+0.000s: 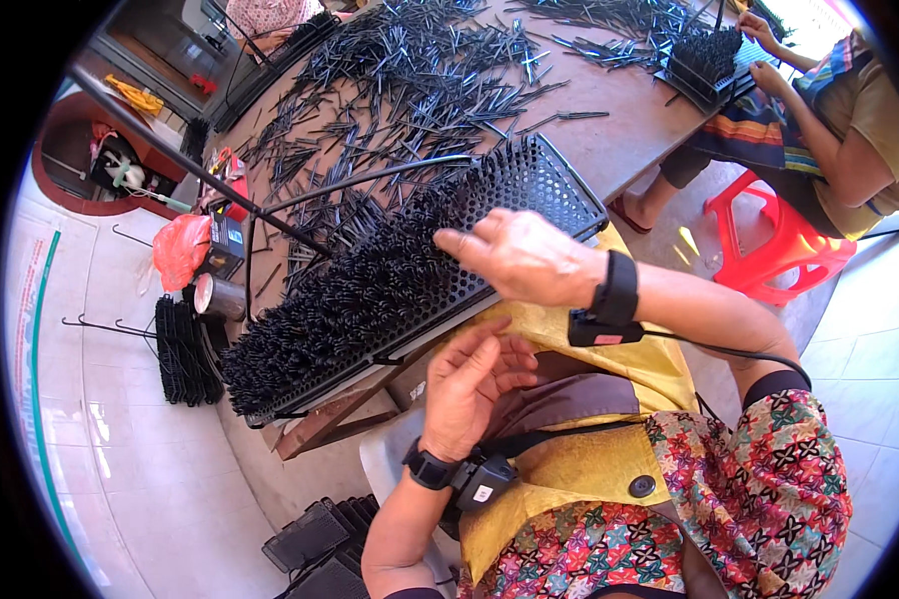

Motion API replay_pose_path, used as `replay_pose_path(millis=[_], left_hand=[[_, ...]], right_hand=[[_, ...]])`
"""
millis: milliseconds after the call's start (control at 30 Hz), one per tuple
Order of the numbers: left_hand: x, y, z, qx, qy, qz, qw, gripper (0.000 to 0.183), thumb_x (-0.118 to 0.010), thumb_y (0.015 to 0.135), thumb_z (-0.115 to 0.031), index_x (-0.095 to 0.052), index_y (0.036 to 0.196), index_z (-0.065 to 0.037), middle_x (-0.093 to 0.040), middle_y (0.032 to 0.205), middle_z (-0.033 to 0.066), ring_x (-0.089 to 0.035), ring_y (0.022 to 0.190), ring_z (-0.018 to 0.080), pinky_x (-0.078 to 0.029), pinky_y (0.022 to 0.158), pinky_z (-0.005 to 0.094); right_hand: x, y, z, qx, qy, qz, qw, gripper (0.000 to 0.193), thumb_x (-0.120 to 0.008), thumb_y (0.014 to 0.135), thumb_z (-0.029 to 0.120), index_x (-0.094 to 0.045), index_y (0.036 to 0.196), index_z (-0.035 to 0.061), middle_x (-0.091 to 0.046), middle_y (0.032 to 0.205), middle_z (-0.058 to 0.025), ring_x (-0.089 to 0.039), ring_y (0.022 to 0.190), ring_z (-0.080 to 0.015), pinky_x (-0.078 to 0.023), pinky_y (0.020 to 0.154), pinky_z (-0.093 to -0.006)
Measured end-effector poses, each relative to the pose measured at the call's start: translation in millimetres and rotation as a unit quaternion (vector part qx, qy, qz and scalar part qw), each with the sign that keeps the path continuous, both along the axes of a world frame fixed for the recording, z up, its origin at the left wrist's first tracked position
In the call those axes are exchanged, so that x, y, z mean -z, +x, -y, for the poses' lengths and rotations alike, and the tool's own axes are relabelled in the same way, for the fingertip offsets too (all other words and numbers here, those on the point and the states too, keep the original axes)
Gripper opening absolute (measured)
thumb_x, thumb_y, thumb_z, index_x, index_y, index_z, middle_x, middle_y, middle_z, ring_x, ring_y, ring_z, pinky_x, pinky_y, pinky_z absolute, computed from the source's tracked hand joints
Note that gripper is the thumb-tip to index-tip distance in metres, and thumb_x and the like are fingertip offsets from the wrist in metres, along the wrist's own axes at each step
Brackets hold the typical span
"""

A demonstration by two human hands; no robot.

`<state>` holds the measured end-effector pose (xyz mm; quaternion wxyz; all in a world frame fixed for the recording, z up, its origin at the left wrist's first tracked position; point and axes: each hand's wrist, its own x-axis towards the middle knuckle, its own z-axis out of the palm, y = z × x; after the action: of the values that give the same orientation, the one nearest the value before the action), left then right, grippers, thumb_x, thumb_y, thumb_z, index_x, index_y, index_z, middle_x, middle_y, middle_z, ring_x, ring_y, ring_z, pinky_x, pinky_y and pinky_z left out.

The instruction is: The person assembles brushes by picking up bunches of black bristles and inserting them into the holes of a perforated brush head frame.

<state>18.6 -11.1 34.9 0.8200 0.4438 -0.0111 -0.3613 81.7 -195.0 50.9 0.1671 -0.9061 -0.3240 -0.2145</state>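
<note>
The tips of the right hand's [527,258] fingers were hard to make out against the dark pieces, so I could not tell if they pinched one. Its index finger was stretched out, and the other fingers were bent under, partly hidden by the back of the hand. The person at the top [275,18] was mostly cut off by the border, and the stack of black racks [315,539] was cut at the lower edge.

The black perforated tray [561,190] lay at the table's near side, crowded with upright black pieces [355,299]. The extended finger was at the end of these pieces, above the tray's holes. The left hand [466,384] was just below the tray's near edge, with its fingers loosely curled and somewhat apart.
</note>
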Motion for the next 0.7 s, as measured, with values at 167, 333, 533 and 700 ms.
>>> replay_pose_path(millis=[167,333,533,700], left_hand=[[-83.7,61.5,26.2,-0.034,0.025,0.135,0.99,0.031,-0.052,0.091,-0.014,-0.051,0.116,0.003,-0.062,0.095,0.0158,-0.063,0.083,0.0226,-0.054,0.072,0.0344],[-131.3,151.3,64.4,-0.093,0.087,0.234,0.964,0.024,-0.05,0.09,-0.009,-0.051,0.109,0.005,-0.062,0.095,0.0159,-0.064,0.081,0.0236,-0.055,0.071,0.0339],[-113.8,242.3,102.5,-0.113,0.3,0.308,0.896,0.029,-0.058,0.086,-0.01,-0.052,0.11,0.004,-0.062,0.098,0.0145,-0.063,0.083,0.0212,-0.055,0.07,0.0321],[-67.0,304.4,114.3,-0.072,0.5,0.453,0.735,0.051,-0.067,0.073,-0.014,-0.05,0.116,0.01,-0.063,0.093,0.0136,-0.062,0.081,0.0199,-0.049,0.071,0.0281]], right_hand=[[-13.3,20.3,78.5,0.085,0.153,0.026,0.984,0.029,-0.062,0.081,0.011,-0.057,0.109,0.0023,-0.055,0.065,-0.0144,-0.057,0.057,-0.0264,-0.045,0.051,-0.0365],[5.7,29.8,153.8,0.204,0.221,-0.067,0.951,0.025,-0.062,0.081,0.008,-0.059,0.102,-0.0046,-0.057,0.063,-0.0188,-0.056,0.053,-0.0248,-0.044,0.053,-0.0334],[62.3,48.1,206.5,0.301,0.247,-0.143,0.91,0.028,-0.062,0.076,0.008,-0.058,0.098,-0.0088,-0.06,0.065,-0.0201,-0.059,0.056,-0.0255,-0.046,0.056,-0.0327],[85.4,72.9,221.8,0.346,0.26,-0.158,0.887,0.025,-0.061,0.074,0.009,-0.06,0.093,-0.0069,-0.058,0.069,-0.0244,-0.06,0.071,-0.0388,-0.048,0.067,-0.0407]])
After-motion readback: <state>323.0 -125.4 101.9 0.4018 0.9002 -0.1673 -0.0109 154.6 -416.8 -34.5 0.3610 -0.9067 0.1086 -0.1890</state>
